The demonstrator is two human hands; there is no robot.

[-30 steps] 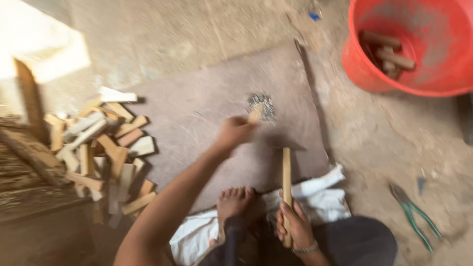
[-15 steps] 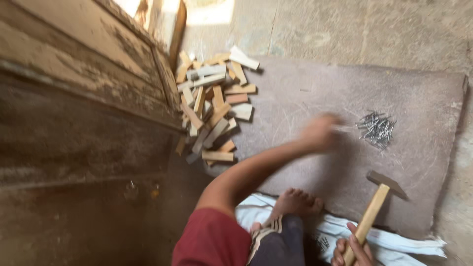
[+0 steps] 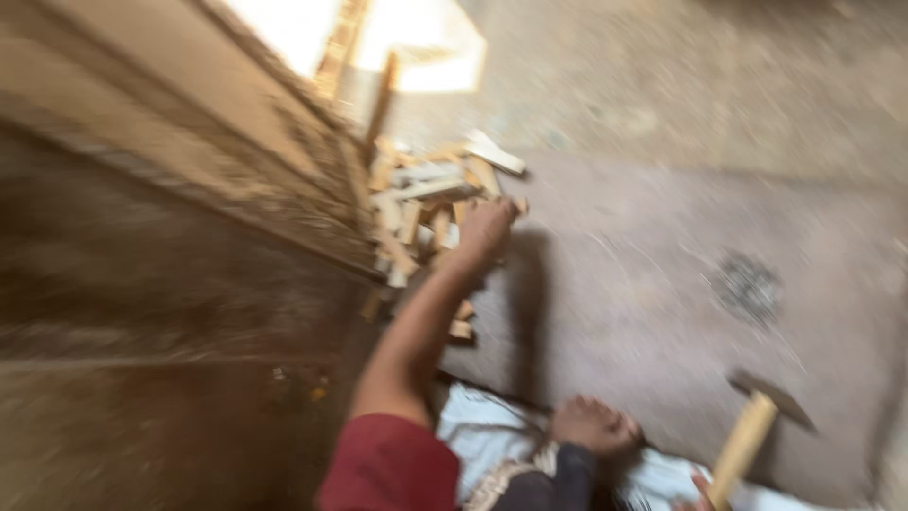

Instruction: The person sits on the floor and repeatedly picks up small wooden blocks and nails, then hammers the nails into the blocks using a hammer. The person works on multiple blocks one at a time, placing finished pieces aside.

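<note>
The picture is blurred by motion. My left hand (image 3: 484, 227) reaches out to the pile of small wooden blocks (image 3: 426, 213) and rests on its right side; whether it grips a block I cannot tell. At the bottom right only the fingers of my right hand (image 3: 698, 492) show, closed around the wooden handle of a hammer (image 3: 747, 435) whose dark head lies on the brown board (image 3: 662, 284). A small heap of nails (image 3: 749, 286) lies on that board to the right.
A large rough wooden plank structure (image 3: 170, 189) fills the left side. My bare foot (image 3: 591, 426) rests on white cloth (image 3: 482, 431) at the board's near edge. Concrete floor (image 3: 662, 76) lies beyond, with a bright sunlit patch at top.
My left hand has swung from near the nails leftward to the block pile. The view has panned left; the red bucket and pliers are out of sight. The hammer stays in my right hand.
</note>
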